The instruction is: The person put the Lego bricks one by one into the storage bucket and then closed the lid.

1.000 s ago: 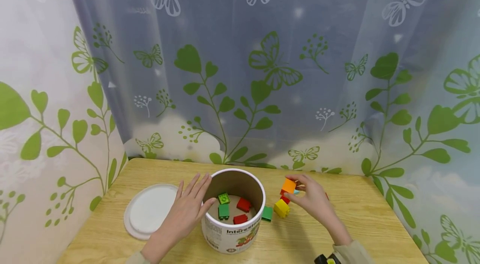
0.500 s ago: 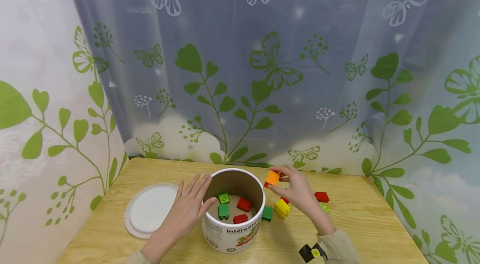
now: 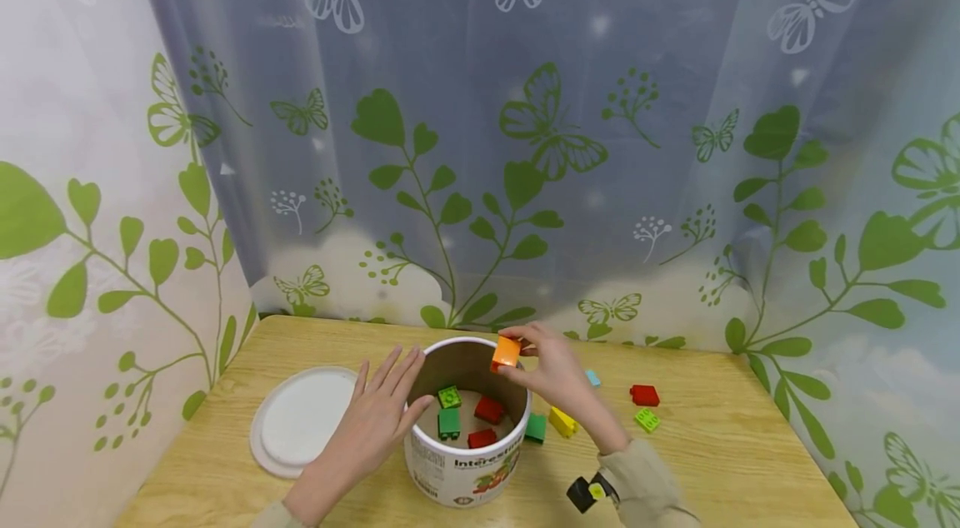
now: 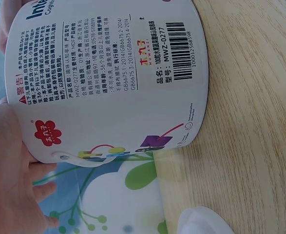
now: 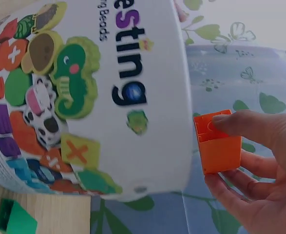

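My right hand point(image 3: 557, 370) pinches an orange toy block point(image 3: 506, 352) between thumb and fingers, over the right part of the rim of a white round tub point(image 3: 461, 474). The right wrist view shows the same orange block point(image 5: 220, 146) beside the tub wall point(image 5: 167, 161). My left hand point(image 3: 365, 420) lies with straight fingers against the tub's left rim. Its fingers show at the tub edge in the left wrist view. Inside the tub are a light green block point(image 3: 449, 397), a dark green block point(image 3: 448, 424) and two red blocks, one of them the nearer red block point(image 3: 482, 438).
A white round lid point(image 3: 300, 420) lies left of the tub on the wooden table point(image 3: 720, 445). Right of the tub are a green block point(image 3: 536, 428), a yellow block point(image 3: 563, 422), a red block point(image 3: 645, 396), a light green block point(image 3: 647, 420) and a light blue piece point(image 3: 592, 378).
My right hand has carried the orange block leftward from above the loose blocks to the tub's rim. The red and light green blocks at right came into sight. My left hand stayed put.
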`<state>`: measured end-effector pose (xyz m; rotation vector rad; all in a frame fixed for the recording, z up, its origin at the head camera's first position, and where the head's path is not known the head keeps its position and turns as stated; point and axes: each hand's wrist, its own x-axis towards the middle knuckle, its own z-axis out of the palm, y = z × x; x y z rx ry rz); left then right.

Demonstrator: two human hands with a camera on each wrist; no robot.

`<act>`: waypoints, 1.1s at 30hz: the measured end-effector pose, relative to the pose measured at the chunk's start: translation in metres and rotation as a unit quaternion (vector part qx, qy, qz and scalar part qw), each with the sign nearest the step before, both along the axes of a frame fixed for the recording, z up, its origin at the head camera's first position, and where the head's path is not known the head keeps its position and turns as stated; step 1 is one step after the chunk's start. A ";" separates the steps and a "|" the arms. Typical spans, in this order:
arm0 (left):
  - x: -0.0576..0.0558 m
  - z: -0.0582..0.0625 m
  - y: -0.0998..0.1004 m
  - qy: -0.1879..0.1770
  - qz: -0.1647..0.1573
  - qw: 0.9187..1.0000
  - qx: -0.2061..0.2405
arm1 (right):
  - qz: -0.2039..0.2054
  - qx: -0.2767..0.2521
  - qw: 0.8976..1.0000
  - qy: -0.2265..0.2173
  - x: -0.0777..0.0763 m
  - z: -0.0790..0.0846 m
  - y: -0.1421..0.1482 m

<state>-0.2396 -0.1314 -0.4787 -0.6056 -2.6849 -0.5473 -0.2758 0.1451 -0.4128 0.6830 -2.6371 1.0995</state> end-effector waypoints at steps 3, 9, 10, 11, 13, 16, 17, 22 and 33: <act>0.000 0.001 0.000 -0.002 0.000 1.000 0.002 | 0.015 0.009 1.000 -0.008 -0.001 -0.004 -0.008; 0.001 0.002 0.000 -0.007 -0.001 1.000 0.003 | 0.042 0.046 0.998 -0.003 -0.003 -0.015 -0.019; 0.001 0.002 0.000 -0.007 -0.001 1.000 0.003 | 0.048 0.052 0.997 0.000 -0.004 -0.016 -0.021; 0.001 0.002 0.001 -0.007 -0.001 1.000 0.001 | 0.054 0.058 0.997 0.003 -0.004 -0.018 -0.022; 0.001 0.001 0.000 -0.007 -0.001 1.000 0.002 | 0.063 0.074 0.995 0.007 -0.005 -0.019 -0.025; 0.001 0.001 0.000 -0.005 0.001 1.000 0.001 | 0.074 0.113 0.991 0.011 -0.007 -0.022 -0.028; 0.001 0.001 0.000 -0.005 0.001 1.000 0.001 | 0.076 0.128 0.989 0.011 -0.007 -0.022 -0.029; 0.001 0.001 0.001 -0.001 0.000 1.000 0.005 | 0.090 0.184 0.979 0.008 -0.008 -0.023 -0.033; 0.001 0.001 0.000 0.004 0.000 1.000 -0.002 | 0.087 0.189 0.978 0.012 -0.008 -0.024 -0.036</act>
